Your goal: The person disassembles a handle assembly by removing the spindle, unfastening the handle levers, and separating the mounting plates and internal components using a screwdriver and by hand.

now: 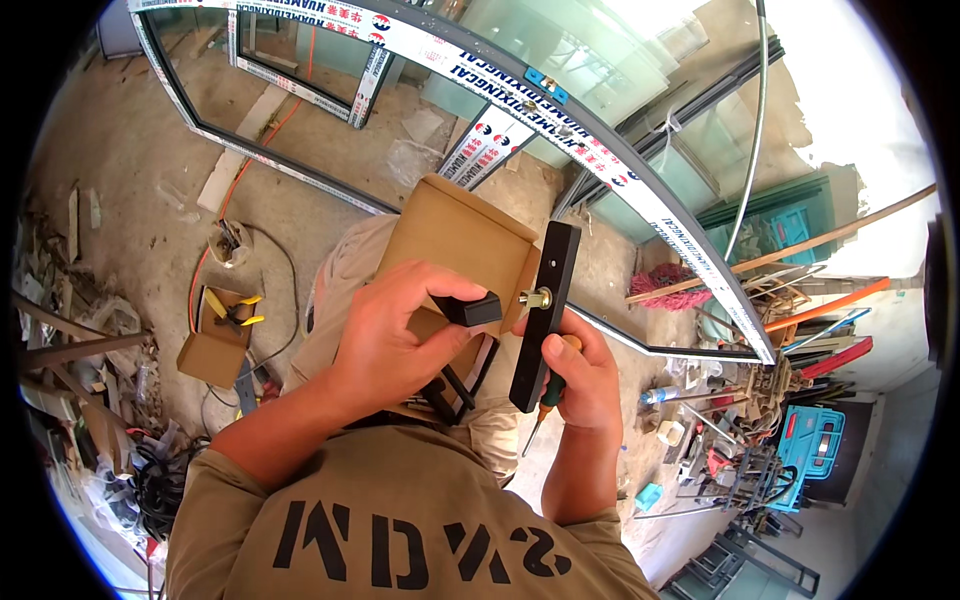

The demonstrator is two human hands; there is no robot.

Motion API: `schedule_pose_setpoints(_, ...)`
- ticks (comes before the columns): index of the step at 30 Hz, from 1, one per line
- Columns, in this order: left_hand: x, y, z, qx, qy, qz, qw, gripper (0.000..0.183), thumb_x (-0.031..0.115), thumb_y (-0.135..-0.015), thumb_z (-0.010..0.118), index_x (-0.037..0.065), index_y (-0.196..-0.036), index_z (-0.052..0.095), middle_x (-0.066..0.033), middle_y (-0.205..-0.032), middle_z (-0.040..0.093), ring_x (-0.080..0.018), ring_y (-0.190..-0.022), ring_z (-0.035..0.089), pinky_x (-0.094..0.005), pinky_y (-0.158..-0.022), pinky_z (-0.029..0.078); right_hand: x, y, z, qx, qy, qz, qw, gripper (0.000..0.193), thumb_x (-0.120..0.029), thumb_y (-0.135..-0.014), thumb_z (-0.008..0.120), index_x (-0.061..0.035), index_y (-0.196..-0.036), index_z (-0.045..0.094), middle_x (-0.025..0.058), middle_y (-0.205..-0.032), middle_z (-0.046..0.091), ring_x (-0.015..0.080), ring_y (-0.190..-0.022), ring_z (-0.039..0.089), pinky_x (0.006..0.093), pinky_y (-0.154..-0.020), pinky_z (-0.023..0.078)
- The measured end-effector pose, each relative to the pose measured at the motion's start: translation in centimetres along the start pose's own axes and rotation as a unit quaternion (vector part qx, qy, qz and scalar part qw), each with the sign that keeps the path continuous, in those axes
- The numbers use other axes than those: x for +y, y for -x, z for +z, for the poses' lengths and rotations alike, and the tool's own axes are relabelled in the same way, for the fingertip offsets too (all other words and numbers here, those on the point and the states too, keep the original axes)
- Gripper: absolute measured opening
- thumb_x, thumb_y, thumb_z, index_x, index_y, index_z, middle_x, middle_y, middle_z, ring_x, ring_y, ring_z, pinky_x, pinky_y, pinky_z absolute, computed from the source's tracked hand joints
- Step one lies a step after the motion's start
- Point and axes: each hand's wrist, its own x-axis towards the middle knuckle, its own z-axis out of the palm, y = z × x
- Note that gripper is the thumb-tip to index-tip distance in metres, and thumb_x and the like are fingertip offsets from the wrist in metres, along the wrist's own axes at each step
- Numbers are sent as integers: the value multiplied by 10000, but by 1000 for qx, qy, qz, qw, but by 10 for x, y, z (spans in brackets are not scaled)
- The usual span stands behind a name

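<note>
My left hand point(385, 330) is closed on a black block-shaped piece point(475, 309), pinched between thumb and fingers with its end facing right. My right hand point(588, 378) grips a long black door handle plate point(540, 345), held nearly upright. A brassy metal fitting point(537, 298) sticks out of the plate toward the left hand, a small gap from the black piece. A screwdriver point(556, 385) is tucked in the same right hand, its shaft pointing down. Behind the hands, an opened cardboard box point(460, 235) rests at my lap; further dark parts point(450, 395) lie below it, partly hidden.
A large film-covered window frame point(590, 150) stands ahead. On the floor at left are a small carton point(215, 335) with yellow-handled pliers point(240, 308) and an orange cable point(235, 185). Clutter and a blue toolbox point(810, 442) fill the right; glass sheets point(560, 50) lean behind.
</note>
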Motion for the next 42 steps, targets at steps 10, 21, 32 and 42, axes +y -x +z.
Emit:
schedule_pose_setpoints(10, -4, 4, 0, -4, 5, 1, 1000, 295, -49, -838, 811, 27, -1097, 693, -101, -1061, 725, -196, -980, 712, -314, -866, 550, 0, 3, 5, 11, 8, 3, 1000, 428, -395, -994, 704, -9, -1177, 680, -28, -815, 637, 31, -629, 549, 196, -568, 415)
schedule_pose_setpoints(21, -3, 4, 2, -17, -8, -3, 1000, 308, -66, -834, 803, 26, -1104, 687, -97, -1052, 728, -182, -972, 710, -306, -863, 551, 0, 7, 1, -5, 11, 11, 1000, 422, -396, -992, 705, -17, -1178, 690, -31, -856, 631, 26, -662, 549, 196, -573, 426)
schedule_pose_setpoints(32, -5, 6, 5, -22, 4, -43, 999, 295, -19, -835, 805, 30, -1108, 703, -110, -1064, 762, -276, -990, 738, -358, -872, 559, -3, 5, 7, -35, 34, 29, 998, 295, -255, -981, 737, -20, -1154, 695, -37, -844, 619, 34, -669, 538, 208, -582, 442)
schedule_pose_setpoints(42, -6, -12, 14, -37, 50, -90, 994, 288, -22, -868, 801, 33, -1133, 703, -112, -1071, 751, -215, -997, 733, -324, -872, 565, -9, -3, 11, -22, 70, 14, 997, 265, -255, -972, 742, -28, -1089, 673, -29, -807, 597, 36, -648, 506, 213, -558, 377)
